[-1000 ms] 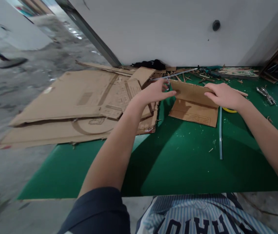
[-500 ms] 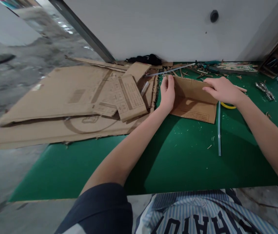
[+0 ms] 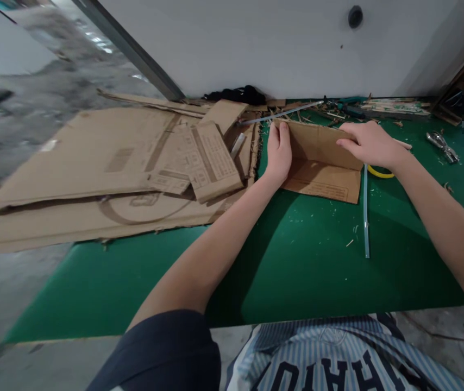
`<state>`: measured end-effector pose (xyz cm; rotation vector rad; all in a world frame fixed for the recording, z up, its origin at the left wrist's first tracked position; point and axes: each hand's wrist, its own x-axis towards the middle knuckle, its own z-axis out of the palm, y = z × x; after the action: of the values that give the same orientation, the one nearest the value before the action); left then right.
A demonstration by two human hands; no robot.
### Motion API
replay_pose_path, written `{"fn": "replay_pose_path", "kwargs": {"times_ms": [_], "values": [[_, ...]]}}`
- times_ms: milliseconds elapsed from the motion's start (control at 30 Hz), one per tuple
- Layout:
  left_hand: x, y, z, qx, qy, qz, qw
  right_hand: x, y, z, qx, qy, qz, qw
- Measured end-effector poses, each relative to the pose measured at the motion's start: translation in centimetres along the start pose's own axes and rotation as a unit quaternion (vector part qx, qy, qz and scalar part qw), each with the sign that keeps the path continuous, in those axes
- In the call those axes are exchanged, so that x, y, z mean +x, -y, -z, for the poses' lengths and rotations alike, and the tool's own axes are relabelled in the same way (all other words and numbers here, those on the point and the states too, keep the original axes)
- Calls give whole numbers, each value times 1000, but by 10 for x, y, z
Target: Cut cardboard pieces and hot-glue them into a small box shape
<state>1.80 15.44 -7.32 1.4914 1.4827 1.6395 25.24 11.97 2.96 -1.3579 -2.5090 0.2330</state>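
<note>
A folded piece of brown cardboard point(image 3: 321, 182) rests on the green tabletop, one panel lying flat and the other standing up behind it. My left hand point(image 3: 278, 152) grips the upright panel at its left end, thumb on the near side. At the panel's right end, my right hand point(image 3: 372, 144) is closed on the top edge, with its thumb in front and the other fingers partly hidden behind. Just right of the cardboard lies a translucent glue stick point(image 3: 365, 217), with a yellow ring-shaped thing point(image 3: 381, 172) partly under my right wrist.
Large cardboard sheets point(image 3: 105, 152) with smaller pieces on top cover the table's left side. Along the white wall point(image 3: 256, 43) lie scraps, green-handled pliers point(image 3: 348, 106), a bundle of sticks point(image 3: 399, 106) and a black cloth point(image 3: 238, 95). A metal tool point(image 3: 441, 146) lies at right.
The view has shifted slightly. Both hands keep their hold on the folded cardboard, which stays in nearly the same position.
</note>
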Motion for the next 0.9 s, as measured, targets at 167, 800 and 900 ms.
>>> {"fn": "replay_pose_path", "kwargs": {"times_ms": [167,800,900], "values": [[3,6,-1,35,13,-37,999,2,1,1,-6,2,-7,1000],[-4,-8,1,33,44,-17,998,0,9,0,1,-22,-29,999],[-3,-9,1,29,45,-22,998,0,9,-1,1,-28,-30,999]]}}
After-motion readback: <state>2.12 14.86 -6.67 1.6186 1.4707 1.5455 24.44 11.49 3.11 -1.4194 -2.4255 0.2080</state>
